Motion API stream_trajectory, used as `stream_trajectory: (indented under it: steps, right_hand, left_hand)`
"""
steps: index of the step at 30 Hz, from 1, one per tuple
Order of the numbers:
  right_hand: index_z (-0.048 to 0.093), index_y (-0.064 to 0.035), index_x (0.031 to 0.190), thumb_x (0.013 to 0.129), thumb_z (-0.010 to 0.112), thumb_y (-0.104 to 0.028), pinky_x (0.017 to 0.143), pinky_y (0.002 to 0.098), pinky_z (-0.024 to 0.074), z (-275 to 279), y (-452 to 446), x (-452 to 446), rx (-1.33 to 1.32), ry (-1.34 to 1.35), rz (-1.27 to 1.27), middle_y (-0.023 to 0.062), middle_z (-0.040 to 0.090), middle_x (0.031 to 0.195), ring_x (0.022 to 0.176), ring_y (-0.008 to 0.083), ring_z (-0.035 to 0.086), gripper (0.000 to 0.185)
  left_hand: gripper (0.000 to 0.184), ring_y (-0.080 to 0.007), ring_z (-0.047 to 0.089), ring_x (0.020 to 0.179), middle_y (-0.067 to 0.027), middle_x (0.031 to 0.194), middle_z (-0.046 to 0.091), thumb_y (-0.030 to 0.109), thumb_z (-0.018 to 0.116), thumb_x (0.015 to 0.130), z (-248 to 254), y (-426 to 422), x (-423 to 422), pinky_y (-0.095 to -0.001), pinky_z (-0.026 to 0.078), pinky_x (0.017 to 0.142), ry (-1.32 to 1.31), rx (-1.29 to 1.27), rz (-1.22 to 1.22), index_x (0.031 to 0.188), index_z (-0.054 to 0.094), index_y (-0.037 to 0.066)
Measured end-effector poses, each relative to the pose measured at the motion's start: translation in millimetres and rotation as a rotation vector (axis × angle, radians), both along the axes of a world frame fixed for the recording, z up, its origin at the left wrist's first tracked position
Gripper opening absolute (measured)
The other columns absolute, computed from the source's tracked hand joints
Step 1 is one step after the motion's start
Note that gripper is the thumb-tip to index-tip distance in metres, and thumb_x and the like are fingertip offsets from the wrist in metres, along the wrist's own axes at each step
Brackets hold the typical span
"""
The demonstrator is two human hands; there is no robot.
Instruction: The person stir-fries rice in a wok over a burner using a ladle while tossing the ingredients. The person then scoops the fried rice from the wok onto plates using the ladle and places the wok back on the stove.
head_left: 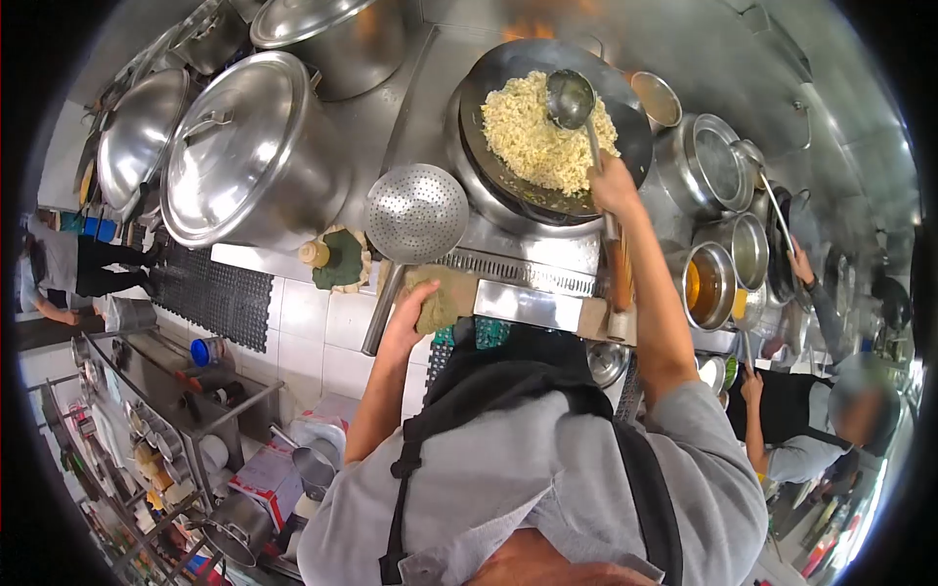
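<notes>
My right hand is closed around the handle of a steel ladle. The ladle's bowl rests on a heap of yellowish fried rice inside a large dark wok on the stove. At the counter's front edge, my left hand grips a folded greenish-brown cloth; part of its fingers is hidden. Just beside that hand passes the handle of a round perforated skimmer, which lies left of the wok.
Big lidded pots stand at the left. Right of the wok are steel pots and a container of amber liquid. A co-worker holds utensils at the right; another person stands far left. A shelf rack is lower left.
</notes>
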State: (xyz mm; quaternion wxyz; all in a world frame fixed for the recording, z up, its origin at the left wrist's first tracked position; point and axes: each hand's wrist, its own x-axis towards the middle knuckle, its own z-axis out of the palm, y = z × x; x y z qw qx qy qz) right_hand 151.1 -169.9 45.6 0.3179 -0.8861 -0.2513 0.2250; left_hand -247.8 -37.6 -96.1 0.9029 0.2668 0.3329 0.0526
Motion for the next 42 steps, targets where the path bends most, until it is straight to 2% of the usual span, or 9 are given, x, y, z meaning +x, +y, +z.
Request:
stream_trajectory:
  steps: [5, 11, 14, 20, 23, 29, 37, 40, 42]
  right_hand:
    - [0.057, -0.0019, 0.097, 0.094, 0.053, -0.009, 0.037, 0.0252, 0.0339, 36, -39, -51, 0.483, 0.936, -0.155, 0.0023, 0.05, 0.063, 0.043, 0.008, 0.043, 0.009]
    - [0.055, 0.007, 0.13, 0.095, 0.053, -0.012, 0.041, 0.0334, 0.04, 10, -69, -16, 0.255, 0.035, -0.036, 0.0043, 0.054, 0.068, 0.047, 0.0112, 0.048, 0.04]
    - [0.036, -0.0004, 0.151, 0.097, 0.052, -0.01, 0.035, 0.0262, 0.0328, 68, -134, -28, 0.32, 0.207, -0.09, 0.0017, 0.054, 0.07, 0.04, 0.0081, 0.043, 0.057]
    - [0.051, -0.0023, 0.103, 0.096, 0.052, -0.008, 0.035, 0.026, 0.0335, -28, -85, 21, 0.473, 0.865, -0.154, 0.0003, 0.046, 0.069, 0.041, 0.0074, 0.037, 0.009]
    - [0.051, -0.0002, 0.098, 0.097, 0.052, -0.01, 0.037, 0.0277, 0.0374, 10, -44, 8, 0.126, 0.167, 0.037, 0.0025, 0.05, 0.069, 0.042, 0.0089, 0.043, 0.01]
    - [0.054, 0.0014, 0.093, 0.093, 0.053, -0.01, 0.038, 0.0323, 0.0398, -9, -111, 3, 0.447, 1.023, -0.153, 0.0052, 0.051, 0.061, 0.043, 0.0138, 0.051, 0.011]
    - [0.053, 0.0076, 0.131, 0.087, 0.057, -0.007, 0.072, 0.045, 0.0554, -55, -76, 78, 0.137, -0.495, -0.16, 0.0269, 0.068, 0.087, 0.075, 0.0367, 0.069, 0.046]
    - [0.043, 0.011, 0.138, 0.081, 0.057, -0.004, 0.091, 0.0515, 0.0519, -77, -61, 43, -0.105, -0.284, 0.044, 0.0367, 0.065, 0.102, 0.103, 0.047, 0.065, 0.06]
    - [0.044, 0.0033, 0.141, 0.084, 0.058, -0.004, 0.083, 0.0551, 0.052, -56, -86, -6, 0.09, -0.364, 0.127, 0.0368, 0.065, 0.093, 0.092, 0.0493, 0.067, 0.059]
  left_hand:
    - [0.043, -0.0248, 0.07, 0.098, -0.0148, 0.114, 0.069, 0.026, 0.06, 0.096, -9, 13, -6, -0.0367, 0.06, 0.081, -0.02, 0.009, 0.141, 0.129, 0.055, -0.001]
    - [0.04, -0.0262, 0.07, 0.101, -0.015, 0.111, 0.069, 0.025, 0.063, 0.095, 12, -2, -19, -0.04, 0.059, 0.085, -0.038, -0.036, 0.083, 0.126, 0.057, 0.0]
    - [0.042, -0.027, 0.069, 0.102, -0.0163, 0.112, 0.069, 0.027, 0.063, 0.095, 16, -11, -22, -0.0401, 0.058, 0.087, -0.049, -0.098, 0.125, 0.126, 0.056, 0.001]
    - [0.045, -0.0304, 0.069, 0.102, -0.0201, 0.112, 0.068, 0.029, 0.062, 0.095, 14, -33, 16, -0.0418, 0.058, 0.086, -0.085, -0.16, 0.14, 0.129, 0.054, 0.0]
    - [0.047, -0.0323, 0.069, 0.1, -0.0204, 0.113, 0.067, 0.032, 0.06, 0.096, 27, -40, 41, -0.0424, 0.057, 0.084, -0.077, -0.181, 0.119, 0.129, 0.054, 0.001]
    - [0.05, -0.0338, 0.067, 0.103, -0.019, 0.116, 0.066, 0.039, 0.062, 0.094, 30, -48, 52, -0.0441, 0.057, 0.086, -0.074, -0.264, 0.15, 0.128, 0.055, 0.004]
    - [0.061, -0.0376, 0.056, 0.12, -0.0168, 0.13, 0.058, 0.053, 0.06, 0.093, 59, -32, 159, -0.0686, 0.047, 0.095, -0.041, -0.173, -0.042, 0.133, 0.051, 0.009]
    - [0.055, -0.04, 0.058, 0.116, -0.0168, 0.124, 0.06, 0.05, 0.06, 0.093, 63, -20, 207, -0.0717, 0.046, 0.093, 0.064, -0.145, -0.08, 0.129, 0.052, 0.01]
    - [0.046, -0.0391, 0.062, 0.109, -0.0171, 0.119, 0.062, 0.041, 0.063, 0.092, 58, -15, 227, -0.067, 0.052, 0.089, 0.102, -0.131, -0.111, 0.125, 0.053, 0.01]
